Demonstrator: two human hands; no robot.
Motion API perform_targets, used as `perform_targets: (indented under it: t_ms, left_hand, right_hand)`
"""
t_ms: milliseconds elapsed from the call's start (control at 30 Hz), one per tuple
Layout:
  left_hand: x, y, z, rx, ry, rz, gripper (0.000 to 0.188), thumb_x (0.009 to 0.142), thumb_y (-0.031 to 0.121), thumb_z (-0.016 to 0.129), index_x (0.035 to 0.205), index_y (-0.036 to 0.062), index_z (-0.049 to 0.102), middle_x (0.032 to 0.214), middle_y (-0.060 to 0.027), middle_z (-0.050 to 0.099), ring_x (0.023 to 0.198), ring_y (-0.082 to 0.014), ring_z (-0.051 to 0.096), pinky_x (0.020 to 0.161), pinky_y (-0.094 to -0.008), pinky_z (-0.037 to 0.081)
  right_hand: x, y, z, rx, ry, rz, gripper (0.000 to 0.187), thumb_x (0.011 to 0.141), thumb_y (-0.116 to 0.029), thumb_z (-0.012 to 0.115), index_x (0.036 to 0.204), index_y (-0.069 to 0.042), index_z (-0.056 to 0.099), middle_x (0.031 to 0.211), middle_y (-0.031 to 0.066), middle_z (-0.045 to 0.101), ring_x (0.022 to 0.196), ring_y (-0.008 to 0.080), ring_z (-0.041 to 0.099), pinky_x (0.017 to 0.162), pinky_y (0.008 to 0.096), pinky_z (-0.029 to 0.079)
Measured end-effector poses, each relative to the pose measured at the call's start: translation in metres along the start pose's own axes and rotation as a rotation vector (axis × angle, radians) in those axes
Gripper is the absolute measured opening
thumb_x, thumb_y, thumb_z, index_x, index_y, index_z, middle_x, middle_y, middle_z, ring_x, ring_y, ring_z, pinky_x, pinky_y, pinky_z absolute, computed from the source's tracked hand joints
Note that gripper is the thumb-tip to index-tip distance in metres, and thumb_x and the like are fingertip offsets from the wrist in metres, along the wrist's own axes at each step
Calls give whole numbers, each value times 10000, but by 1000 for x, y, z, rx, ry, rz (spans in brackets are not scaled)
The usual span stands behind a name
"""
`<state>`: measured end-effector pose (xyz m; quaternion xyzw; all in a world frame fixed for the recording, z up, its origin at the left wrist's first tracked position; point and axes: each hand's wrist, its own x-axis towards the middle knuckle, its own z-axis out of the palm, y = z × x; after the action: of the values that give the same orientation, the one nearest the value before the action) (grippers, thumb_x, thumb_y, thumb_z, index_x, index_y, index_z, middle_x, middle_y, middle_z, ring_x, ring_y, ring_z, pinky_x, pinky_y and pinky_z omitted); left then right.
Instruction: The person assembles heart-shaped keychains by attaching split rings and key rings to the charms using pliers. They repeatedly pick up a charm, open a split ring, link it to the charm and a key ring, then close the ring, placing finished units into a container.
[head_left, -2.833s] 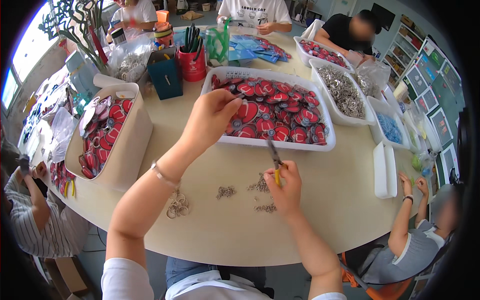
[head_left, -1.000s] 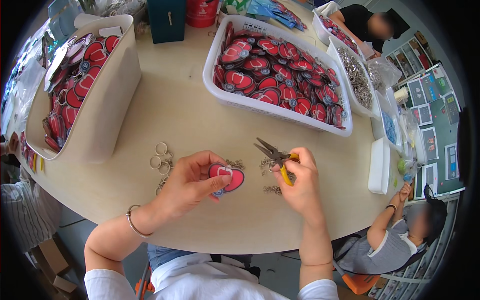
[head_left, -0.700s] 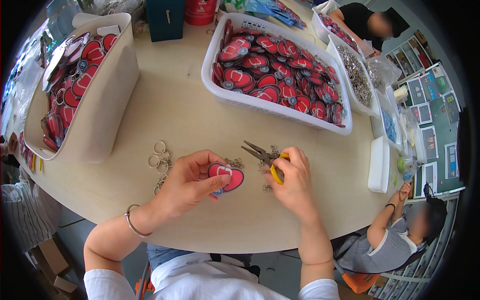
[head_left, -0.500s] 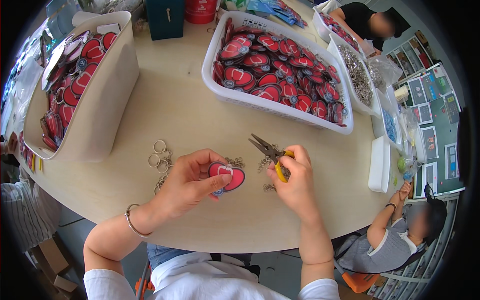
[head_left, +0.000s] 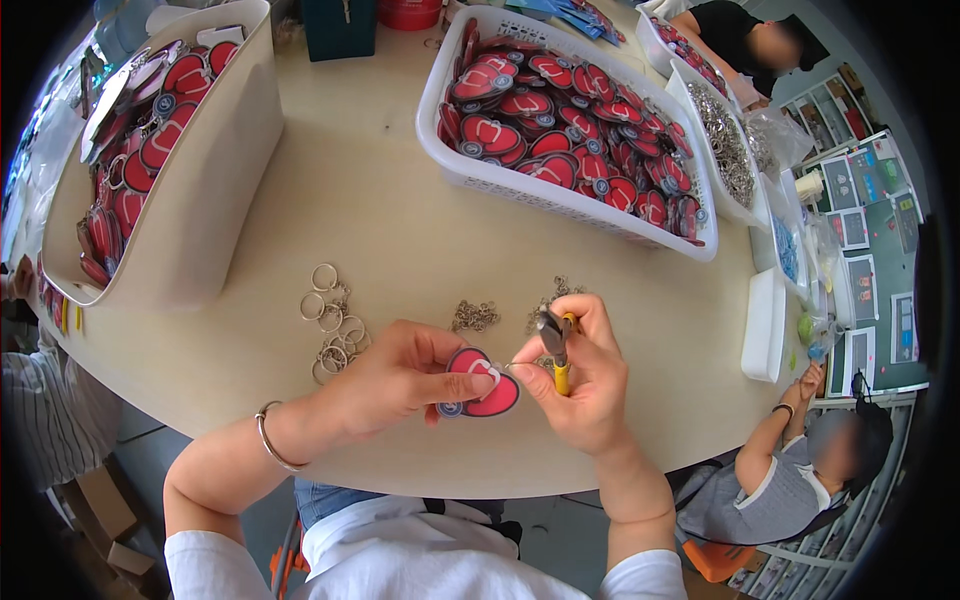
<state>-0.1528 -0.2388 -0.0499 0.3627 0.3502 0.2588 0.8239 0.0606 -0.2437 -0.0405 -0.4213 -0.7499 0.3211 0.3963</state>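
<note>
Between the thumb and fingers of my left hand [head_left: 395, 388] is a red heart-shaped charm [head_left: 497, 398] with a dark edge and a white design. My right hand [head_left: 592, 395] keeps yellow-handled pliers [head_left: 553, 338] in its palm, jaws pointing up and away from the charm. Its thumb and forefinger pinch at the charm's upper right edge, on a tiny metal piece too small to make out clearly. Left of my hands lie several split key rings [head_left: 335, 322]. Beyond them sit a small pile of metal links [head_left: 474, 317] and another pile [head_left: 562, 288], partly hidden by my right hand.
A white basket [head_left: 560, 205] full of red charms stands at the far side. At the left is a cream bin [head_left: 215, 190] of charms. White trays [head_left: 764, 325] line the right edge, one holding metal rings [head_left: 722, 145]. Two other people sit at the right.
My left hand has moved right with the charm. My right hand has turned the pliers' jaws upward, and its fingertips have come to the charm's edge.
</note>
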Motion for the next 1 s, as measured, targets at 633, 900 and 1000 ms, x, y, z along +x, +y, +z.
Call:
perform_targets:
  t_ms: [633,900,1000]
  left_hand:
    - [5,-13,-8,-428,-213,-156,194,906,222,647,958,36,645,803,-48,667,598,-113,637,474,-218,504]
    - [-7,-4,6,327,20,434,78,845,55,684,911,18,664,787,-59,654,604,-155,612,515,-265,489]
    - [-9,-1,6,768,101,854,181,726,-38,737,885,31,687,811,-90,653,637,-219,629,540,-289,478]
  right_hand:
    - [-2,-4,2,-454,10,-404,321,602,29,735,879,-85,621,934,69,483,855,248,477,718,371,374]
    - [-12,-4,2,-506,118,-597,324,670,-32,799,933,-67,613,961,39,499,833,190,466,668,293,360]
    - [-10,-23,-3,-291,42,-247,215,715,-46,777,893,-62,658,1021,75,480,829,198,474,667,299,398]
